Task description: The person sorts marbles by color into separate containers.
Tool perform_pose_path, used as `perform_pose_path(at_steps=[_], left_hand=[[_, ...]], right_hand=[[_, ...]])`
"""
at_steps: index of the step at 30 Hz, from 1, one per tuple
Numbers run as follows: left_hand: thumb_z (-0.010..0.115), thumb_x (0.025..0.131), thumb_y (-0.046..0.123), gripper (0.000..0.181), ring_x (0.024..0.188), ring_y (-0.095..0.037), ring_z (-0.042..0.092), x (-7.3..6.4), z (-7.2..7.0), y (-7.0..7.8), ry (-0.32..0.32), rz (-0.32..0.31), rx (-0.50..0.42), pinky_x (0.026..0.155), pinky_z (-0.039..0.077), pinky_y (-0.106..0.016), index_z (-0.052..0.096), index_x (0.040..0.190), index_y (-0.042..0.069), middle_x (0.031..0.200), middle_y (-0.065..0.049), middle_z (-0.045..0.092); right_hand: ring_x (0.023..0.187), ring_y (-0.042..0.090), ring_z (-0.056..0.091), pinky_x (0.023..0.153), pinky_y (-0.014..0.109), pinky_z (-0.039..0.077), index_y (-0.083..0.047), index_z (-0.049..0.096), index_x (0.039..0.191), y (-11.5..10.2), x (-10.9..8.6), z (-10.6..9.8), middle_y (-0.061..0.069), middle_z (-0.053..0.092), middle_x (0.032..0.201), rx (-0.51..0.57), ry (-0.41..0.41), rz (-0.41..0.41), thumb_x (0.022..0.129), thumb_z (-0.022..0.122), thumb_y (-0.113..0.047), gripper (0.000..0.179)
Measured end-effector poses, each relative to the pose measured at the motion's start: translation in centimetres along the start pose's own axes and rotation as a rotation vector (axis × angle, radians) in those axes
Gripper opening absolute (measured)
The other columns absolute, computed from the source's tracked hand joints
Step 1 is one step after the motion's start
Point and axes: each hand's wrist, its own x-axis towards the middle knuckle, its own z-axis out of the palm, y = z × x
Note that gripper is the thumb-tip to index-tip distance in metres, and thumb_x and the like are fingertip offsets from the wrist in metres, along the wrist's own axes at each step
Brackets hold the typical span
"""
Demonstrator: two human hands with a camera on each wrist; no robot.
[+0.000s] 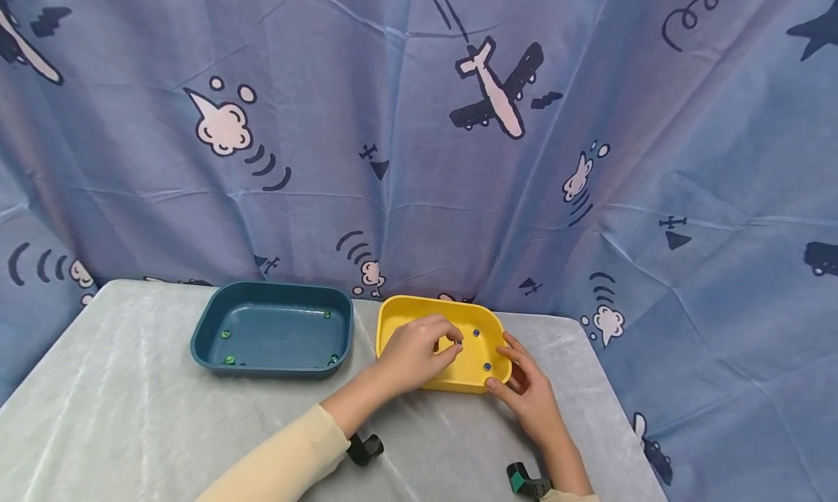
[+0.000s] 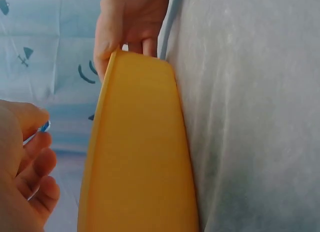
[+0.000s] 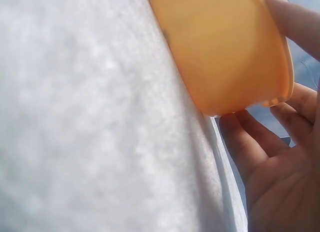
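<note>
My left hand [image 1: 414, 353] is above the yellow bin [image 1: 406, 307], pinching a small blue marble [image 2: 45, 126] between thumb and forefinger. Two more blue marbles, one farther back [image 1: 476, 332] and one nearer [image 1: 487, 367], lie on the bin's floor at the right. At the bin's right end, my right hand [image 1: 529, 389] grips the rim and wall, thumb at the near corner and fingers around the outside. The right wrist view shows those fingertips [image 3: 234, 124] against the outer wall. Part of the bin's left side is hidden behind my left hand.
Left of the yellow bin stands a dark teal bin [image 1: 281, 335] holding several green marbles, one near its left wall [image 1: 225, 334]. Both bins rest on a pale cloth-covered table [image 1: 131, 415]. A blue patterned curtain [image 1: 314, 124] hangs behind the table.
</note>
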Motion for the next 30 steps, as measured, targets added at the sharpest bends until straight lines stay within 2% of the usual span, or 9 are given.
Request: perform_pose_path(at_steps=[12, 16, 24, 30], left_hand=[[0.081, 0.102, 0.023, 0.015, 0.084, -0.009, 0.061, 0.8, 0.2, -0.7, -0.089, -0.057, 0.003, 0.074, 0.055, -0.016, 0.081, 0.115, 0.015, 0.107, 0.002, 0.074], [0.081, 0.102, 0.022, 0.016, 0.085, -0.01, 0.063, 0.8, 0.0, -1.0, -0.087, -0.067, -0.001, 0.076, 0.057, -0.017, 0.081, 0.116, 0.014, 0.11, 0.003, 0.074], [0.08, 0.102, 0.024, 0.014, 0.084, -0.008, 0.061, 0.7, 0.0, -1.4, -0.068, -0.049, 0.019, 0.075, 0.056, -0.018, 0.081, 0.114, 0.016, 0.108, 0.003, 0.074], [0.08, 0.102, 0.027, 0.019, 0.088, -0.01, 0.063, 0.3, -0.7, -1.8, -0.099, -0.036, 0.025, 0.079, 0.058, -0.022, 0.081, 0.117, 0.015, 0.11, 0.002, 0.075]], right_hand=[[0.152, 0.038, 0.047, 0.108, 0.013, 0.047, -0.006, 0.06, 0.15, 0.0, -0.1, 0.0, -0.001, 0.033, 0.177, 0.007, 0.009, 0.011, 0.1, 0.084, -0.017, 0.057], [0.153, 0.038, 0.046, 0.109, 0.014, 0.047, -0.006, 0.059, 0.151, -0.1, 0.0, 0.1, -0.001, 0.032, 0.177, 0.007, 0.002, 0.012, 0.1, 0.083, -0.016, 0.057], [0.153, 0.038, 0.045, 0.109, 0.015, 0.047, -0.005, 0.059, 0.151, -0.3, 0.1, 0.1, 0.0, 0.032, 0.177, 0.016, 0.002, 0.004, 0.1, 0.083, -0.014, 0.057], [0.154, 0.037, 0.045, 0.109, 0.013, 0.047, -0.006, 0.059, 0.152, -0.4, 0.0, 0.1, -0.001, 0.032, 0.178, 0.008, -0.005, 0.02, 0.101, 0.083, -0.016, 0.057]])
